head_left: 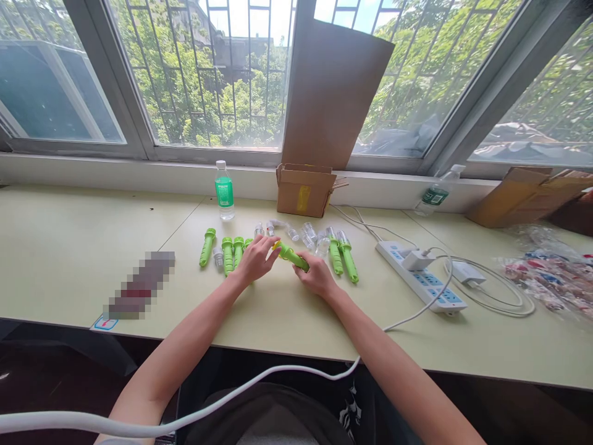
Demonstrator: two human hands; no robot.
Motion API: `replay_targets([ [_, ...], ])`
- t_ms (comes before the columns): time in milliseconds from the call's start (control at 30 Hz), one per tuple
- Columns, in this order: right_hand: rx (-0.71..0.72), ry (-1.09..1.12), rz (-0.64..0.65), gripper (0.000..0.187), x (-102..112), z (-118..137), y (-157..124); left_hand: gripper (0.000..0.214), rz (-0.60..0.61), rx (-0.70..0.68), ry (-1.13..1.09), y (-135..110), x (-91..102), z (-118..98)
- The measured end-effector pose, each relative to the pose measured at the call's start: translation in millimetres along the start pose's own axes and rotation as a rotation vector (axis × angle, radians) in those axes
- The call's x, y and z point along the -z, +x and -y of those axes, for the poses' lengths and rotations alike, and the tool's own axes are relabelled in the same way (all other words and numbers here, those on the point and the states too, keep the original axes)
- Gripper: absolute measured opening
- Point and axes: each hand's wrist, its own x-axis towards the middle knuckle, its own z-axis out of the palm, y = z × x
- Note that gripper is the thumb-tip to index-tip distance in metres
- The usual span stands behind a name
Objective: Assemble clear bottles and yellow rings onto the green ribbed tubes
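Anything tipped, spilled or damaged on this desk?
One thing: the clear plastic water bottle with a green label at the right lies tilted against the white window ledge, while its twin stands upright. Nothing looks spilled.

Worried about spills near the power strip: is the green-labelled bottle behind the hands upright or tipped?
Upright. The green-labelled bottle stands on its base on the table, cap on top.

Bare forearms, bare hands
The left hand and right hand are uncovered; dark clothing with white print just below them.
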Motion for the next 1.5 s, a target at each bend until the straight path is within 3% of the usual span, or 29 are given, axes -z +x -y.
replay_targets([
  [1500, 0.003, -0.097, -0.006, 0.033, -3.8, -6.6, 0.1, 0.031, 0.064, 0.089, -0.206, -1.5, -9.3, 2.8],
])
